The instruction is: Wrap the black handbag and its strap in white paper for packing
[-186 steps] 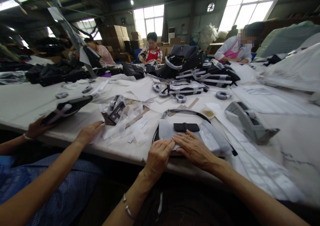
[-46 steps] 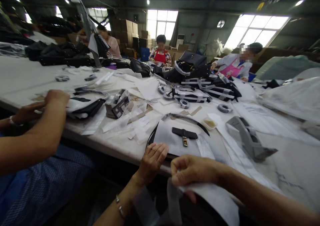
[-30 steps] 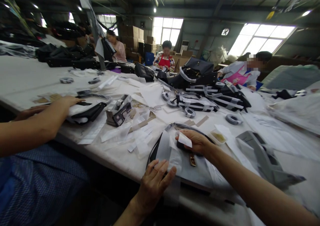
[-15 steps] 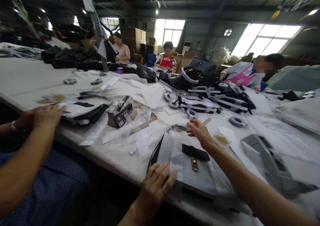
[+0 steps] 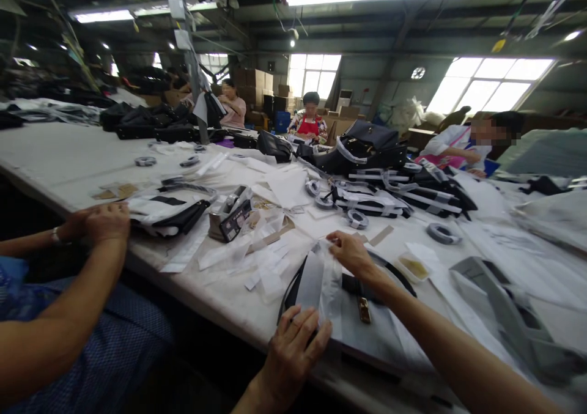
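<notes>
A handbag (image 5: 385,331) wrapped in pale, see-through film lies on the table's near edge. On its front are a black strap tab (image 5: 351,284) and a gold clasp (image 5: 364,310). My left hand (image 5: 293,353) rests on the bag's near left side, fingers laid out over the film (image 5: 329,298). Across the bag reaches my right hand (image 5: 352,252), its thumb and fingertips closed on the film's far end. A dark handle (image 5: 400,271) curves behind my right wrist, which partly covers the tab.
At left, a co-worker's hands (image 5: 107,221) touch another wrapped bag (image 5: 169,209). Between us stand a small box (image 5: 230,218) and scattered paper strips (image 5: 270,267). Coiled straps (image 5: 444,233), a small tray (image 5: 413,266), a grey tape dispenser (image 5: 509,316) and piled black bags (image 5: 367,145) lie beyond.
My right hand has moved left over the bag, and its spread fingers have closed on the film. The dark handle now shows at the right of the bag. The view has tilted up.
</notes>
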`<state>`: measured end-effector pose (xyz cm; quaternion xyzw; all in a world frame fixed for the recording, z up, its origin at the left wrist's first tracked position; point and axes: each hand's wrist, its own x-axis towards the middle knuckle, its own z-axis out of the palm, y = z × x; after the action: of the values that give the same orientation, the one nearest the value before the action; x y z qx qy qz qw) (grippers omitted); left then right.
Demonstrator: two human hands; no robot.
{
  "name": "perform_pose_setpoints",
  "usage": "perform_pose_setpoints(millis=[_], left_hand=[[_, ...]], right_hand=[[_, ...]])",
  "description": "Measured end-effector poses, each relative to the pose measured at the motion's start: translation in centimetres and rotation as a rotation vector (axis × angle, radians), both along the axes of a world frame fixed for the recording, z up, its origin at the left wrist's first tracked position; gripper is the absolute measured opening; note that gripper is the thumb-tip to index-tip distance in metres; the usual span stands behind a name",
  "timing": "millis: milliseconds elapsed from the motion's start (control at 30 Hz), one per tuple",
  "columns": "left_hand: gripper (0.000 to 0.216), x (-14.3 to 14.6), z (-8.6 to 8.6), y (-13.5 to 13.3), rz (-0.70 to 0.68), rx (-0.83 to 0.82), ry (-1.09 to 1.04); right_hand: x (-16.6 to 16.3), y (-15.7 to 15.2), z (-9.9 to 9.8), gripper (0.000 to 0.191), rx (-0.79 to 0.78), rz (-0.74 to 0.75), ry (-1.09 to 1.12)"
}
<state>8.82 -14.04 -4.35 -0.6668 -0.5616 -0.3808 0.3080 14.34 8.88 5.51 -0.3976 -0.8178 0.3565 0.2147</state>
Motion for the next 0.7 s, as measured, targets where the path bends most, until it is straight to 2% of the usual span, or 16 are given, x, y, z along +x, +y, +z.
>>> perform_pose_setpoints(millis=[67, 133, 333, 433, 500, 567, 633, 700], left_hand=[[0.033, 0.0, 0.0, 0.0, 0.003, 0.014, -0.005], [0.034, 0.0, 0.1, 0.0, 0.004, 0.029, -0.005], [0.033, -0.3, 0.0, 0.2, -0.004, 0.064, 0.030], [0.033, -0.3, -0.2, 0.3, -0.009, 0.056, 0.031], [0.033, -0.2, -0.3, 0.3, -0.004, 0.055, 0.019], [0.032, -0.2, -0.3, 0.3, -0.002, 0.055, 0.011], [0.033, -0.3, -0.1, 0.2, -0.013, 0.051, -0.004], [0.035, -0.8, 0.2, 0.1, -0.027, 0.042, -0.047]], right_hand=[[-0.5, 1.3, 0.4, 0.013, -0.098, -0.051, 0.075], [-0.9, 2.5, 0.7, 0.008, -0.193, -0.086, 0.134], [-1.6, 4.3, 0.7, 0.025, -0.535, -0.207, 0.291], [-1.6, 4.2, 1.5, 0.031, -0.587, -0.269, 0.381], [-0.8, 3.4, 2.7, 0.035, -0.574, -0.293, 0.439], [1.5, 1.9, 4.2, 0.035, -0.581, -0.225, 0.503], [5.4, -0.6, 5.3, 0.034, -0.629, -0.008, 0.507], [10.3, -3.7, 5.5, 0.045, -0.620, 0.279, 0.240]])
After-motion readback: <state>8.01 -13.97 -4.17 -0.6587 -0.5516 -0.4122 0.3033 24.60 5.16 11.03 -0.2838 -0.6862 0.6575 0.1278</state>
